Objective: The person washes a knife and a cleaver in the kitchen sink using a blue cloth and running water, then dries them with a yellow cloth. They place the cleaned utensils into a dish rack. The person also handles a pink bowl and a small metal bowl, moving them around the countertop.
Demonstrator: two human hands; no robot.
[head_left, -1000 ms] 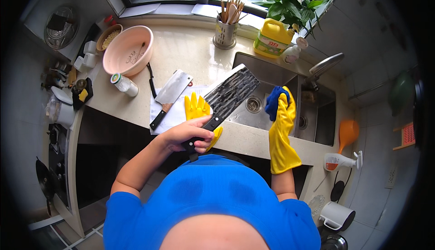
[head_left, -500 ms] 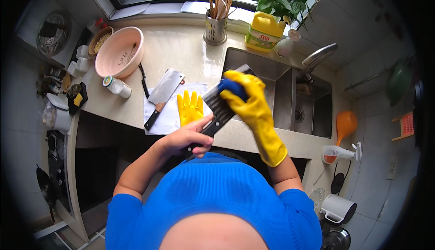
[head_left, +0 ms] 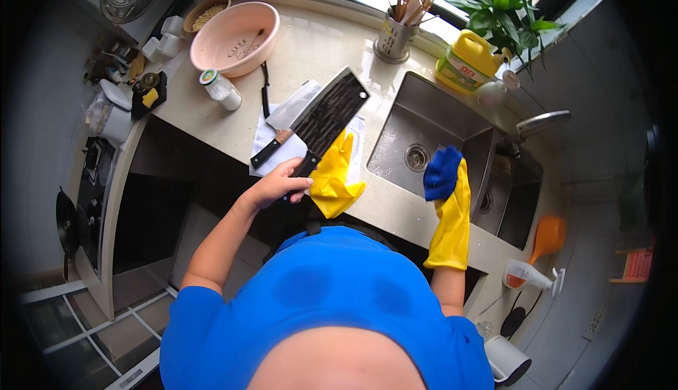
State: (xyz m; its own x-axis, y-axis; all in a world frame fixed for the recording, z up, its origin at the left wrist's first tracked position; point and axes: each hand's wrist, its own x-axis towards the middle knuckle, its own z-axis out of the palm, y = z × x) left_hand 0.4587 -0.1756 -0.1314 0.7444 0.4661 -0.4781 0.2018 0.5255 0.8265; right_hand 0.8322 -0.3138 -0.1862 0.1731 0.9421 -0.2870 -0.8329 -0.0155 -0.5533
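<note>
My bare left hand [head_left: 275, 184] is closed round the black handle of a dark-bladed cleaver [head_left: 330, 113], its blade raised and tilted up to the right. On my right hand [head_left: 456, 196] is a long yellow rubber glove; it grips a bunched blue cloth [head_left: 441, 174] over the sink's front edge. Beneath the raised blade, a second cleaver [head_left: 288, 110] with a shiny blade lies on a white cloth [head_left: 359, 139]. An empty yellow glove [head_left: 335, 186] lies there too, beside my left hand and partly hidden by the cleaver handle.
The two-basin steel sink [head_left: 395, 125] is at right, with its tap [head_left: 544, 121] behind. A pink basin [head_left: 244, 28], a lidded jar [head_left: 222, 92] and a black-handled knife [head_left: 265, 93] stand or lie at left. Behind are a utensil holder [head_left: 393, 41] and a yellow jug [head_left: 466, 61].
The blue cloth has come off the cleaver blade as my right hand moved right and down. My left hand has brought the cleaver left, over the other cleaver. The view has shifted.
</note>
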